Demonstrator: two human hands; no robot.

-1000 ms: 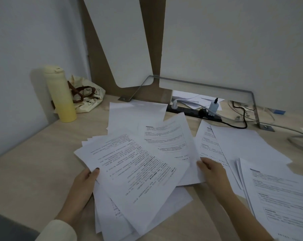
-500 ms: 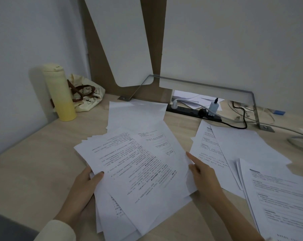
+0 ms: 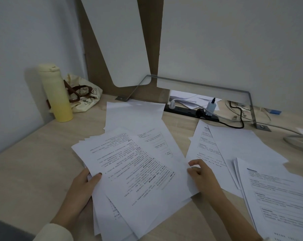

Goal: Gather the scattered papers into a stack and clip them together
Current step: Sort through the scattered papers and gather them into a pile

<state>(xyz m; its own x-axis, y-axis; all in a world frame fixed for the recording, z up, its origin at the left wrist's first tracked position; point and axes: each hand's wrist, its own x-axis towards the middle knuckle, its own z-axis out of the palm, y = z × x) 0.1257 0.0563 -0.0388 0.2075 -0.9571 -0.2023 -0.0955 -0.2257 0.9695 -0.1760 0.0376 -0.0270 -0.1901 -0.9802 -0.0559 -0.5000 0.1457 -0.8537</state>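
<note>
The worktop (image 3: pixel 34 162) is showing pale wood grain, matt and smooth. The papers (image 3: pixel 138 171) are lying thin and matt, white with dark print. The bottle (image 3: pixel 56 94) is looking smooth, with a soft satin sheen. The bag (image 3: pixel 88 100) is slumping as creased cream cloth. The bracket (image 3: pixel 199 83) is showing dull grey metal, the power strip (image 3: pixel 182 111) black plastic, and the panel (image 3: pixel 119 40) is looking smooth and matt white.

I can read nothing here. The top sheet (image 3: pixel 136 171) of my pile (image 3: pixel 103 214) carries dense printed lines set at a slant, too small and blurred to make out. The stack (image 3: pixel 277 193) on my right shows headings and paragraphs, equally unreadable. The bag (image 3: pixel 85 100) bears a drawing, with no words I can tell.
</note>
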